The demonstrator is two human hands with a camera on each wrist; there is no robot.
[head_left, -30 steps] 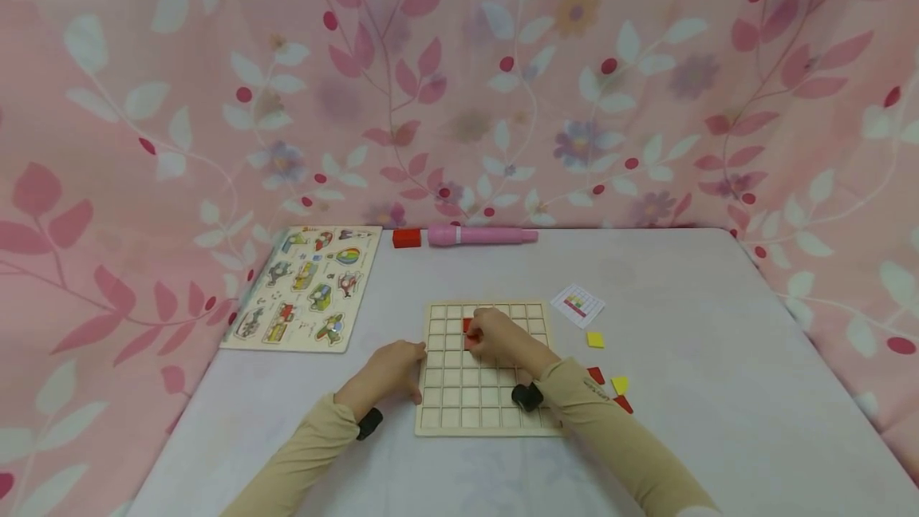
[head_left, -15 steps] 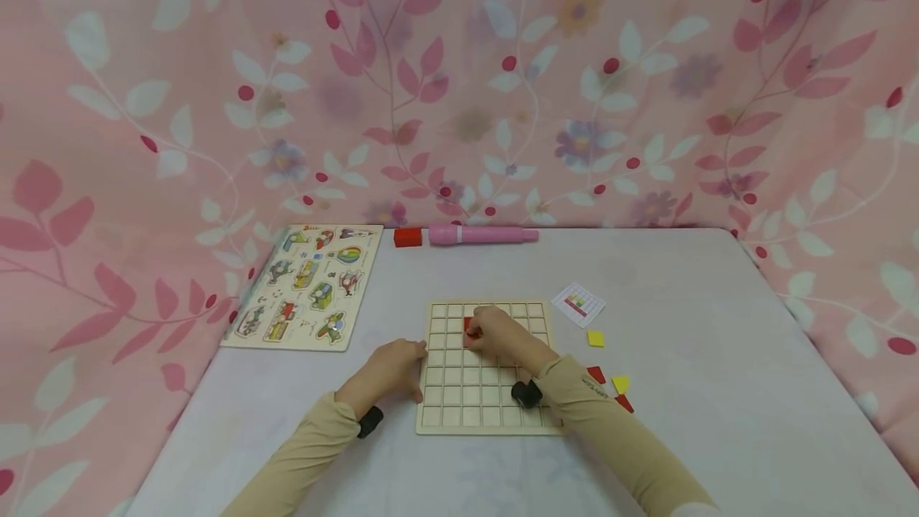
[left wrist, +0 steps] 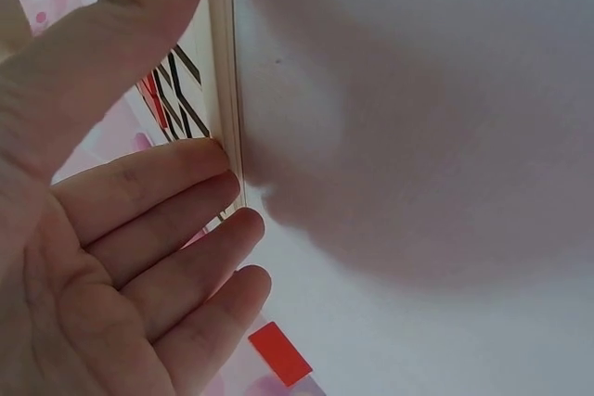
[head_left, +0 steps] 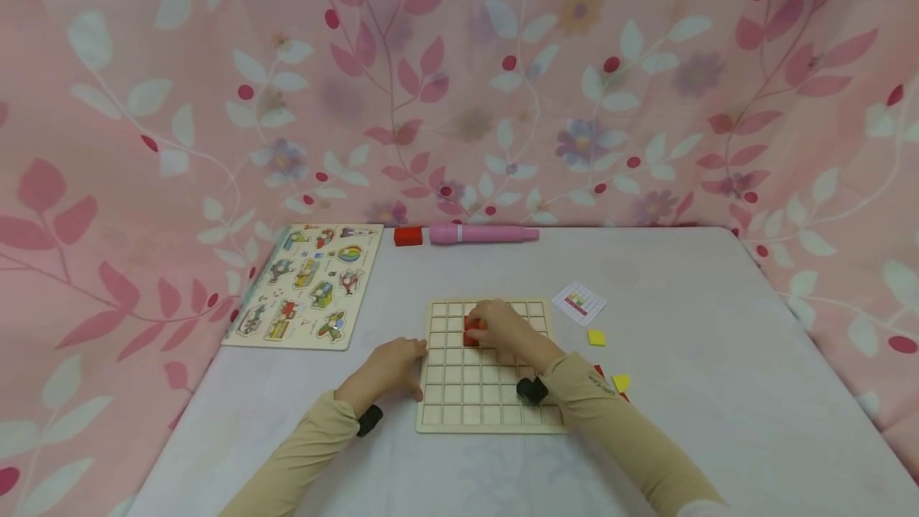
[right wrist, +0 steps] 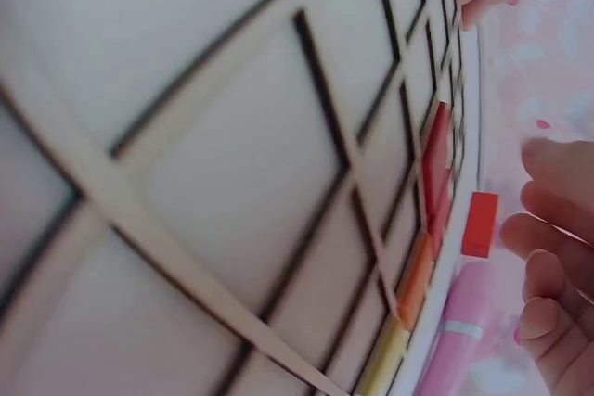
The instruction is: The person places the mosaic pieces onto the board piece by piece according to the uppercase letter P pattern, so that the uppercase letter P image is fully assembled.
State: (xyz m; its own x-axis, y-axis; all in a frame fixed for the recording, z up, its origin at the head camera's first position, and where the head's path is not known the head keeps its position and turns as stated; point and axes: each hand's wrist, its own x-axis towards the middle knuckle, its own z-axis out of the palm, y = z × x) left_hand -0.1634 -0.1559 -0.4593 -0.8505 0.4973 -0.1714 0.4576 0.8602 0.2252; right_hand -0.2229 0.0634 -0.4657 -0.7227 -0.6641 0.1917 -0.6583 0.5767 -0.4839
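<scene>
A square wooden grid board [head_left: 470, 416] lies in the middle of the table. My left hand [head_left: 388, 367] rests against its left edge; the left wrist view shows the fingers extended with fingertips right at the rim, holding nothing. Over the upper part of the board is my right hand [head_left: 508, 335], beside two red tiles [head_left: 470, 337] set in the grid. In the right wrist view its loosely bent fingers [right wrist: 548, 229] are off the board with nothing between them. That view also shows a red tile [right wrist: 435, 173], an orange tile [right wrist: 417, 275] and a yellow tile [right wrist: 382, 359] in cells.
Right of the board lie a small pattern card [head_left: 578, 304], a yellow square [head_left: 596, 337] and a yellow piece [head_left: 621, 383]; red pieces are partly hidden by my right sleeve. A picture puzzle [head_left: 305, 333] lies left. A red block [head_left: 408, 236] and pink tube [head_left: 488, 234] stand behind.
My right hand has eased up and slightly right off the red tile, so more red shows. My right sleeve now covers more of the loose red pieces. The left hand stays put.
</scene>
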